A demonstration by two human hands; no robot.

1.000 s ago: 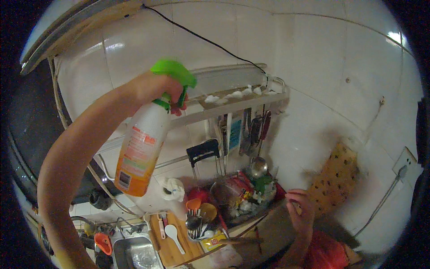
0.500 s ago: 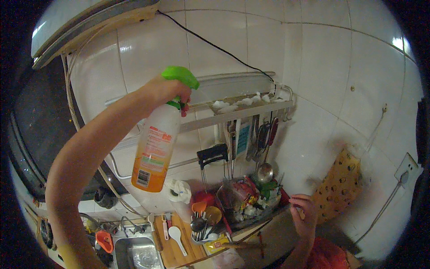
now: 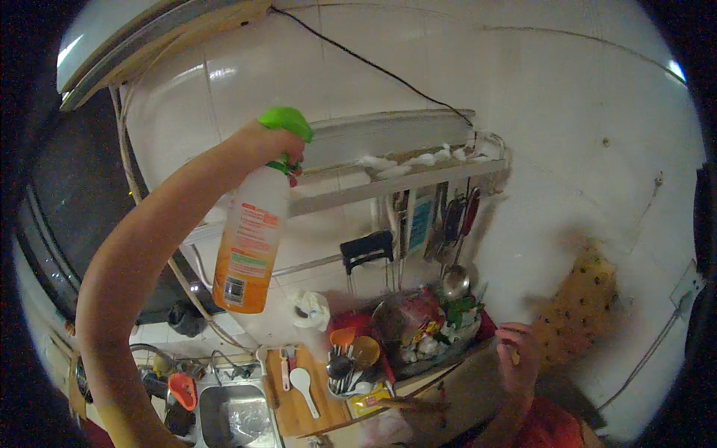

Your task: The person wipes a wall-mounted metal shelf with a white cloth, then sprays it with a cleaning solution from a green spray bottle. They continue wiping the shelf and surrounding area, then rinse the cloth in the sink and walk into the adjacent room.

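My left hand [image 3: 282,145] is wrapped round the neck of a spray bottle [image 3: 250,243] with a green trigger head and orange liquid low inside. The bottle hangs nearly upright, its head pointing right toward a wall shelf [image 3: 336,196]. White foam [image 3: 426,159] lies in patches along that shelf. At the lower right, my right hand [image 3: 517,355] is raised with loosely bent fingers apart and nothing visible in them. It is nearest to a dark tray [image 3: 418,366] of packets and small items.
Below the shelf hang knives and utensils, a ladle [image 3: 455,282] among them. Lower down are a wooden board [image 3: 295,418] with a white rice paddle [image 3: 305,392], a cutlery holder [image 3: 347,381] and a metal sink [image 3: 239,418]. A patterned bag [image 3: 579,313] hangs on the right wall.
The view has shifted, so the shelf and counter appear farther right. My left hand and the bottle sit slightly farther left in the picture, away from the foam. Both grips look much the same.
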